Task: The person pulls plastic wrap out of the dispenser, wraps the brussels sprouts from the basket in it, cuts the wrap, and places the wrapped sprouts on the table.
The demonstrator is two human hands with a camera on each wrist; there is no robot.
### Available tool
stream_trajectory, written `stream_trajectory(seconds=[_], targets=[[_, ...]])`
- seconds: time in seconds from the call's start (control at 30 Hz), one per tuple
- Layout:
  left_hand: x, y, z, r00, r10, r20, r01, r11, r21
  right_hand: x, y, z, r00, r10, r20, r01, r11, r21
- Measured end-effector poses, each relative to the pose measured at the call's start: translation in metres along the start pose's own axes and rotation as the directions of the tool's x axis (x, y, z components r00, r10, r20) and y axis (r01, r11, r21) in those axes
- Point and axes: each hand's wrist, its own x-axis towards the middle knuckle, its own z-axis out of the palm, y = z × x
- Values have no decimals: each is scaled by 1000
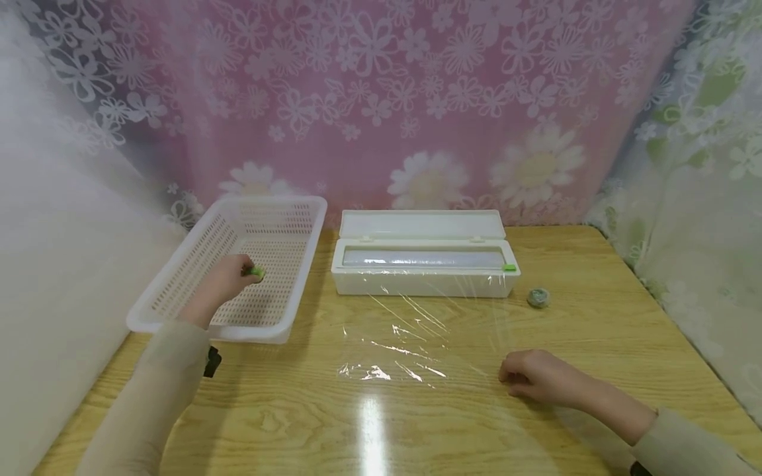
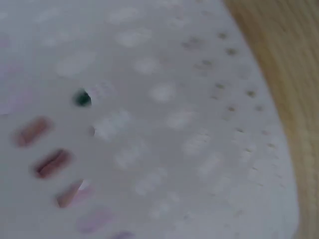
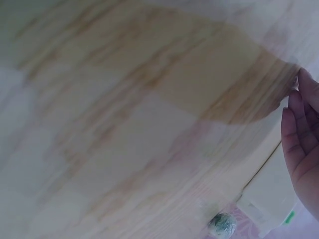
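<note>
My left hand (image 1: pixel 223 284) reaches into a white plastic basket (image 1: pixel 321 218) and holds a small green item (image 1: pixel 256 272) between fingers and thumb; its kind cannot be made out. The left wrist view shows mainly the slotted basket wall (image 2: pixel 199 124). My right hand (image 1: pixel 544 378) is low over the table on the right, its thumb and fingertips pinching the edge of a clear sheet of cling film (image 1: pixel 405 344). That sheet stretches forward from the white cling film box (image 1: pixel 423 285), whose lid stands up with the film roll (image 1: pixel 423 258) inside.
A small greenish ball wrapped in film (image 1: pixel 538 298) sits on the wooden table (image 1: pixel 286 423) right of the box. A green slider (image 1: pixel 508 268) is at the box's right end. Flowered cloth (image 1: pixel 381 99) hangs behind the table, with pale cloth along both sides.
</note>
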Motion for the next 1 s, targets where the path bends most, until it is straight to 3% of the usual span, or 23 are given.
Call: stream_trajectory(seconds=[0.23, 0.37, 0.47, 0.6, 0.73, 0.83, 1.0], targets=[[-11, 47, -12, 984, 107, -144, -113, 993, -30, -1, 1, 0, 1000, -1, -5, 1, 1000, -9], [-16, 80, -8, 957, 216, -196, -229, 972, -50, -1, 1, 0, 1000, -13, -10, 12, 1000, -19], [-19, 105, -1, 936, 292, -198, -309, 949, -62, -2, 1, 0, 1000, -21, -14, 21, 999, -30], [-21, 135, 18, 908, 400, -126, -407, 913, -39, -1, 1, 1, 1000, -26, -17, 25, 999, -40], [-24, 159, 45, 858, 514, -10, -514, 858, 10, 0, 2, 2, 999, -29, -20, 28, 998, -48], [-26, 173, 64, 821, 565, 77, -569, 821, 47, 0, 2, 2, 999, -29, -20, 28, 998, -49], [-29, 194, 91, 777, 599, 193, -624, 774, 108, -1, 1, 3, 998, -48, -35, 46, 998, -49]])
